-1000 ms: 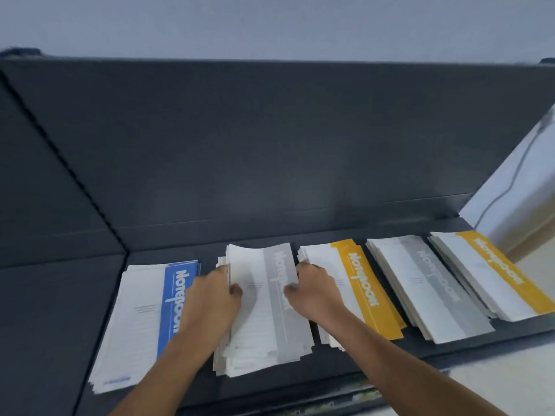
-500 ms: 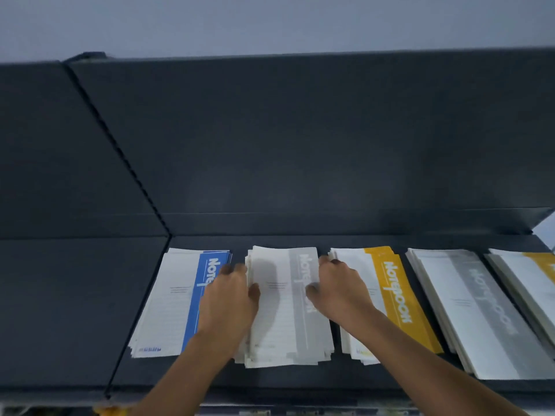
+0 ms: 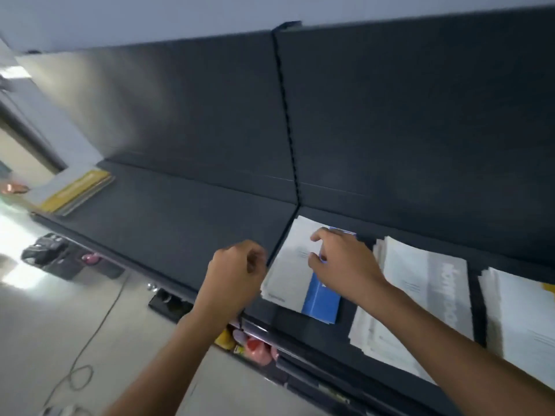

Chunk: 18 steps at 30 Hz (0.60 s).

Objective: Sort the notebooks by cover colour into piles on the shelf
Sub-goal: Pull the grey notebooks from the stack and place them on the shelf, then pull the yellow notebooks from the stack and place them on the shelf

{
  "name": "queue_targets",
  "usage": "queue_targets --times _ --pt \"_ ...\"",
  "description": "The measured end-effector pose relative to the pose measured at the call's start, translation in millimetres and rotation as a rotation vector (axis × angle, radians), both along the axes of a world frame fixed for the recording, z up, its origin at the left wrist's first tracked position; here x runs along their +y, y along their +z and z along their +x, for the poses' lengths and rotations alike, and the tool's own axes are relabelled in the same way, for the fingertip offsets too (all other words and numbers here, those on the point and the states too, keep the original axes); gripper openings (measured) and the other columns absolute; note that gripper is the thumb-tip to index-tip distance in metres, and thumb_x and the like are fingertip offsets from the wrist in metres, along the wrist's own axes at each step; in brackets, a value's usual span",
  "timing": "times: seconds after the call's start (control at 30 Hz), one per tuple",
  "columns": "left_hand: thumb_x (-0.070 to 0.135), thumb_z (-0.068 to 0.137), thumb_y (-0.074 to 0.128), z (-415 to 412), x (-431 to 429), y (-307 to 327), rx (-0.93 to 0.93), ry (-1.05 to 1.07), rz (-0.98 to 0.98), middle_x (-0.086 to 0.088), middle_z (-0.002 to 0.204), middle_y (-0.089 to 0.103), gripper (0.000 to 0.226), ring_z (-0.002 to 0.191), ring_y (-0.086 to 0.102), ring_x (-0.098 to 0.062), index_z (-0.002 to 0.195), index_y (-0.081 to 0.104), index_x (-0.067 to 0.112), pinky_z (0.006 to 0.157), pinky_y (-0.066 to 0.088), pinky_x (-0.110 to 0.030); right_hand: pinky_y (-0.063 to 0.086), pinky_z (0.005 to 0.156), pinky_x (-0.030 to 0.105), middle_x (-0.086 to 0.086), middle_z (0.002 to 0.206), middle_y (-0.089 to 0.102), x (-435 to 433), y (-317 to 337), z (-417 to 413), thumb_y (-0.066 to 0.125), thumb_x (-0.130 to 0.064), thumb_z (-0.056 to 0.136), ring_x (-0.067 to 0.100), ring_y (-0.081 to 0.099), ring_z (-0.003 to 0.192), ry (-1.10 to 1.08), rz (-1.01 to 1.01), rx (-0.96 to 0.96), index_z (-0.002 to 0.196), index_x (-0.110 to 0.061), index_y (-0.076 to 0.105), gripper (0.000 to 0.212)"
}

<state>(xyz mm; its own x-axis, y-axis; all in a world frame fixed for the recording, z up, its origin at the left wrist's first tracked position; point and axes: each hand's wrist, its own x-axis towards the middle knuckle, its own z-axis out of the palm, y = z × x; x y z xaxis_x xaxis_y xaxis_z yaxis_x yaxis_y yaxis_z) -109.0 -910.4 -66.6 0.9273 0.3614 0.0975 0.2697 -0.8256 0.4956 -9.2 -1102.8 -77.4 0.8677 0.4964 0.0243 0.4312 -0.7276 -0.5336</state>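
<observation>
"Shelf first: what does the long dark metal shelf (image 3: 186, 211) carry?"

"Piles of thin white paper notebooks. The blue-striped pile (image 3: 288, 274) is my marker. A grey-striped pile (image 3: 420, 295) lies just right of it, and a yellow-striped pile (image 3: 75, 190) lies well off to its left, at the shelf's far end."

"How does the blue-striped pile lie?"

"Its long axis runs from the shelf's front lip toward the back wall, with the stripe on its right side."

"And the hands?"

"The right hand (image 3: 342, 265) lies on top of that pile, fingers bent down onto the top cover. Whether they pinch it I cannot tell. The left hand (image 3: 237, 271) hangs just left of the pile, fingers loosely curled round nothing."

"So which one acts?"

"I'd judge the right, since it touches the pile. The left would have to come rightward to the pile's long left edge to square or lift it."
</observation>
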Motion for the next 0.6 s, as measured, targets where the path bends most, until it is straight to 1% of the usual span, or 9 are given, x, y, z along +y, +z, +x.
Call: queue_targets --times 0.07,0.13,0.2,0.33,0.47,0.6 --pt "0.018 0.092 0.059 -20 29 6 0.024 0.078 0.015 0.018 0.076 0.065 0.014 0.069 0.063 -0.002 0.093 0.070 0.027 0.066 0.050 -0.020 0.049 0.075 0.035 -0.009 0.102 0.060 39 4 -7 0.052 -0.036 0.097 0.018 0.059 0.097 0.122 0.027 -0.005 0.128 -0.026 0.056 0.032" --pt "0.017 0.093 0.059 -40 56 12 0.036 0.152 0.011 0.017 0.075 0.066 0.015 0.068 0.065 -0.003 0.095 0.072 0.023 0.068 0.055 -0.024 0.049 0.074 0.035 -0.012 0.094 0.055 72 7 -16 0.053 -0.037 0.097 0.017 0.058 0.095 0.229 0.040 -0.017 0.124 -0.026 0.056 0.030" --pt "0.017 0.094 0.058 -59 83 15 0.034 0.221 0.016 0.015 0.077 0.069 0.015 0.068 0.066 -0.003 0.097 0.072 0.021 0.070 0.058 -0.029 0.051 0.075 0.035 -0.014 0.092 0.053 104 10 -23 0.054 -0.036 0.096 0.018 0.059 0.093 0.313 0.032 -0.031 0.123 -0.027 0.057 0.029" --pt "0.022 0.095 0.057 -92 141 16 0.011 0.331 -0.005 0.013 0.088 0.071 0.017 0.077 0.069 -0.006 0.103 0.072 0.024 0.078 0.057 -0.031 0.052 0.073 0.034 -0.016 0.090 0.052 172 18 -40 0.056 -0.036 0.096 0.015 0.060 0.084 0.410 0.018 -0.047 0.122 -0.028 0.058 0.027" --pt "0.020 0.093 0.055 -116 215 15 -0.010 0.393 -0.021 0.011 0.086 0.071 0.018 0.078 0.069 -0.010 0.098 0.072 0.026 0.076 0.055 -0.035 0.053 0.073 0.035 -0.015 0.083 0.051 254 25 -55 0.057 -0.035 0.096 0.010 0.059 0.078 0.494 0.007 -0.083 0.121 -0.028 0.059 0.026" --pt "0.019 0.092 0.053 -147 292 11 -0.019 0.448 -0.032 0.012 0.082 0.069 0.021 0.074 0.067 -0.006 0.098 0.072 0.028 0.074 0.054 -0.033 0.051 0.075 0.033 -0.016 0.080 0.053 345 28 -78 0.058 -0.036 0.095 0.007 0.057 0.078 0.545 0.003 -0.088 0.119 -0.029 0.060 0.025"
